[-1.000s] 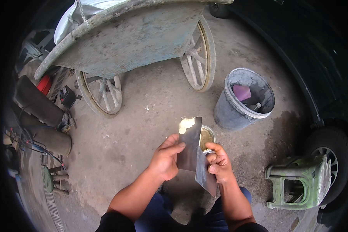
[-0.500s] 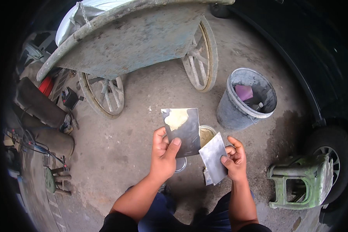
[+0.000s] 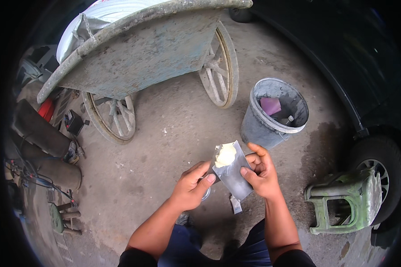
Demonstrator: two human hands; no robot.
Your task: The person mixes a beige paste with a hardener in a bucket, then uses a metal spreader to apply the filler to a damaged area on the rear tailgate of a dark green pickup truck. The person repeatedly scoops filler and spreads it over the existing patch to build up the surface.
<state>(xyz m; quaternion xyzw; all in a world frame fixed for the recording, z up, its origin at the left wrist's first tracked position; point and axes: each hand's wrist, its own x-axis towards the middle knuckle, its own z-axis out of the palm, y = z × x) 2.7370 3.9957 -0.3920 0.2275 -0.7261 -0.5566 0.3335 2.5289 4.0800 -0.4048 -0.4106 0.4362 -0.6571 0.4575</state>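
The left hand (image 3: 190, 188) pinches a dark spreader (image 3: 213, 172), mostly hidden behind the grey spreader (image 3: 235, 175) that the right hand (image 3: 262, 176) grips, left of its thumb; cream putty (image 3: 226, 155) coats the grey one's far end

Dark plate (image 3: 214, 171) mostly hidden, sack (image 3: 120, 11) cropped, car (image 3: 338, 62) cropped;

There it was, the pale grey plate (image 3: 239, 178), thin, flat and rectangular, pinched in the right hand (image 3: 262, 175), slanting with its far end leaning left! Creamy putty (image 3: 226, 155) sat thick and ragged across that far end. And at the plate's left edge, mostly hidden, a darker sheet (image 3: 213, 171), gripped by the left hand (image 3: 191, 187), showed just a narrow strip; its outline couldn't be made out!
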